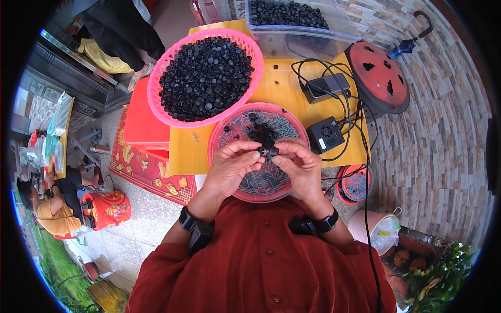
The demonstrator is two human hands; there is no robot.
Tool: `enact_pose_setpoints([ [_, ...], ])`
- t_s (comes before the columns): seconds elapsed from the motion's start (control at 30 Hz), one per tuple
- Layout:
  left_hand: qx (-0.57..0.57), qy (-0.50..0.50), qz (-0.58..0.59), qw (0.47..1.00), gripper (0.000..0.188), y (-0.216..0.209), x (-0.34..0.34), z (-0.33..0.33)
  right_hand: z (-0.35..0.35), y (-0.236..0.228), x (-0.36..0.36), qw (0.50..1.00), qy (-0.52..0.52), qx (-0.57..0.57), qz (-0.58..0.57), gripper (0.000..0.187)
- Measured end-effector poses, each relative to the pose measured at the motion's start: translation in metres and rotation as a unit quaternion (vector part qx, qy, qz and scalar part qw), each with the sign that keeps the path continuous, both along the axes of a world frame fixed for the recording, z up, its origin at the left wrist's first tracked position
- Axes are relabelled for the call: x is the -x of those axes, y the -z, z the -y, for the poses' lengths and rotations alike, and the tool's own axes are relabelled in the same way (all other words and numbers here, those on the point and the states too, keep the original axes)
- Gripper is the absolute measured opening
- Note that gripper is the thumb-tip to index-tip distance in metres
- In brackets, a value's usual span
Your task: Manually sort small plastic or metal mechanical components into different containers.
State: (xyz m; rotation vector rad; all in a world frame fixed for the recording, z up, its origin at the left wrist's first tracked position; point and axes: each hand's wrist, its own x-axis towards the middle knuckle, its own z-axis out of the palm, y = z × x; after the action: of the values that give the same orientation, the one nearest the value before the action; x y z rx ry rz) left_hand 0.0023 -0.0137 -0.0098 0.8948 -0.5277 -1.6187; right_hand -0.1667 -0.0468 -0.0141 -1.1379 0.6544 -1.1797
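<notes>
Both hands, the left hand [229, 161] and right hand [298, 163], pinched a small black cap [269, 152] between their fingertips just above the round tray [219, 136], and a loose pinch could let it drop among the screws [261, 180].

We see a wall of narrow grey and brown stone bricks [443, 120] on the right. The floor of pale grey tiles [141, 219] lies on the left, in daylight. A yellow wooden table [282, 88] stands in the middle, and a red plastic stool [143, 125] just beside it on the left.
</notes>
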Motion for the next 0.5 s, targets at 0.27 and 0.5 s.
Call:
enact_pose_setpoints([
  [0.27, 0.007, -0.006, 0.010, 1.000, 0.020, 0.0020, 0.0011, 0.0009, -0.0004, 0.0007, 0.0027, 0.996, 0.013, 0.065, -0.061, 0.031],
  [0.5, 0.018, -0.001, 0.010, 1.000, 0.020, 0.0032, 0.0043, 0.0016, -0.0019, -0.0002, 0.0036, 0.999, 0.006, 0.030, -0.020, 0.031],
])
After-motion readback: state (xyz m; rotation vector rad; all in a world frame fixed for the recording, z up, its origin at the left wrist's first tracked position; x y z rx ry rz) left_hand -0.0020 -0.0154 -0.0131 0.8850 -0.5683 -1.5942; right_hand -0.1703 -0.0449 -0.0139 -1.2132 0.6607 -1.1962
